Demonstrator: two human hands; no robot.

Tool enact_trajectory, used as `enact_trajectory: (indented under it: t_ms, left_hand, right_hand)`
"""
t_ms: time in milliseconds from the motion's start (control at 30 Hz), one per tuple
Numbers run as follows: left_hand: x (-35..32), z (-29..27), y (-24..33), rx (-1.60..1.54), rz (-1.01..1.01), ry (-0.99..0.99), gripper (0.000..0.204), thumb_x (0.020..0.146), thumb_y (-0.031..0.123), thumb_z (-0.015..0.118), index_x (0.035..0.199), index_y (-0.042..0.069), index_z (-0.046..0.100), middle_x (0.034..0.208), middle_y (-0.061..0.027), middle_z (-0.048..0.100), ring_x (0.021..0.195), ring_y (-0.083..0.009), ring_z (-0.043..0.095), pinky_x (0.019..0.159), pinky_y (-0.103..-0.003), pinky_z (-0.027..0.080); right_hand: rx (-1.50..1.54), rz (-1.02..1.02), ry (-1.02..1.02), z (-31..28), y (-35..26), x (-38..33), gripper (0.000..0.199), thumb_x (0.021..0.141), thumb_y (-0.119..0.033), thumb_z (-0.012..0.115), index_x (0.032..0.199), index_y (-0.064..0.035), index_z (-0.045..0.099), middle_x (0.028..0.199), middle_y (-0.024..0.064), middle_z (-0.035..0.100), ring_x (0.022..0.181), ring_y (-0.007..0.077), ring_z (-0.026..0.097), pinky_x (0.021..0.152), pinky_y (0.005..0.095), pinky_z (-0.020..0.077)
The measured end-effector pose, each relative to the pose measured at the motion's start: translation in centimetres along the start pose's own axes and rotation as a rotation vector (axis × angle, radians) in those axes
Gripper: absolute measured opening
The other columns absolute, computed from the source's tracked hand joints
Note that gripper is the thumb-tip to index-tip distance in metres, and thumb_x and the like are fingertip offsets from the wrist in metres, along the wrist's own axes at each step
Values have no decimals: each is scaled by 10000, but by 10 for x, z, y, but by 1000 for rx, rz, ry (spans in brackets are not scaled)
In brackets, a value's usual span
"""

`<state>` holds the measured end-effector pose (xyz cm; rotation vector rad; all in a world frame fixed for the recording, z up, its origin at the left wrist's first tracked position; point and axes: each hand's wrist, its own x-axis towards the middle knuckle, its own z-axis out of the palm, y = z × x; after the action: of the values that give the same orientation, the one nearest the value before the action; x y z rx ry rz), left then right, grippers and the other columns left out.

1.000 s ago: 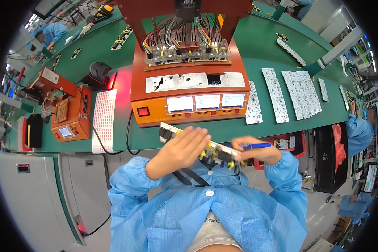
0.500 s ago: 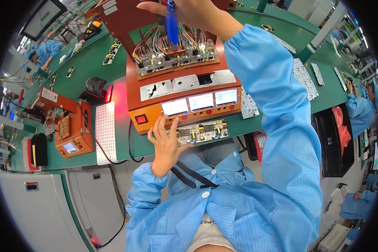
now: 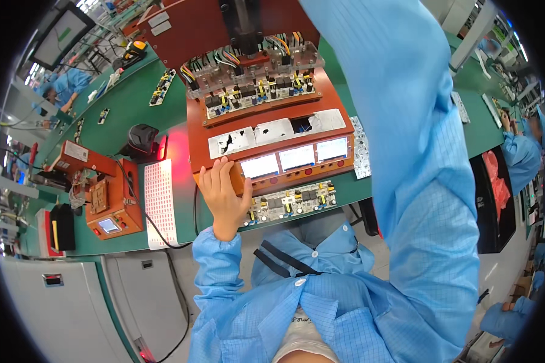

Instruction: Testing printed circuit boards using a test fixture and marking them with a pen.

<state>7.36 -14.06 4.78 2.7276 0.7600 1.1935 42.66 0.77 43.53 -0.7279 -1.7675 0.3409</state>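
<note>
My left hand [image 3: 223, 196] lies with fingers stretched and thumb apart on the left front edge of an orange test fixture [image 3: 194, 130] with three lit displays. A long circuit board [image 3: 293, 202] rests on the green table just in front of it, near my left thumb. Another circuit board [image 3: 260, 94] sits in the fixture's bed. Above that board, apart from it, hangs a clear plastic plate [image 3: 248, 71] with bundles of coloured wires. My right sleeve [image 3: 399, 109] reaches up past the top edge, so the right hand is out of sight.
To the left stand a smaller orange fixture [image 3: 112, 202], a sheet of red labels [image 3: 158, 202] and a black scanner [image 3: 142, 140] casting red light. More boards [image 3: 162, 88] lie on the green table. A black bin [image 3: 487, 212] with red plastic is at right. Co-workers sit on both sides.
My right hand and the blue handle have gone up out of view. The clear plate has risen off the board in the fixture, uncovering it. My left hand stays at the fixture's front.
</note>
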Motion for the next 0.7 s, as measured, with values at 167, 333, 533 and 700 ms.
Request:
enact_trajectory:
  t_ms: [167, 333, 533, 700]
  left_hand:
    - [-12, -12, -13, 32, -48, 45, 279, 794, 188, 638, 1006, 25, 560, 1044, -131, 600, 1062, -323, 528, 1056, -494, 292]
    - [-2, -33, -33, -367, -390, -84, 184, 805, 93, 624, 960, 21, 556, 889, -120, 582, 939, -306, 562, 870, -388, 444]
    - [60, -2, -65, -477, -402, -90, 273, 812, 73, 609, 1025, 2, 454, 1224, -223, 521, 1226, -357, 445, 982, -383, 365]
    - [78, 26, -77, -499, -266, -44, 226, 812, 32, 570, 967, 25, 405, 1425, -321, 351, 1398, -347, 277, 1057, -334, 285]
  right_hand:
    - [74, 774, 441, 63, 24, -54, 213, 843, -277, 611, 840, -64, 626, 707, 92, 609, 632, 254, 595, 604, 370, 468]
    - [-705, -215, 722, 60, -38, -183, 139, 854, -127, 589, 816, 6, 583, 699, 181, 617, 672, 301, 628, 669, 438, 476]
    - [-364, 355, 770, 96, -4, -359, 262, 837, -30, 605, 761, -60, 356, 823, 91, 665, 920, 203, 671, 700, 239, 475]
    - [-385, 640, 376, 134, 40, -397, 281, 795, 112, 521, 777, -82, 318, 1155, 187, 600, 1318, 273, 429, 915, 275, 398]
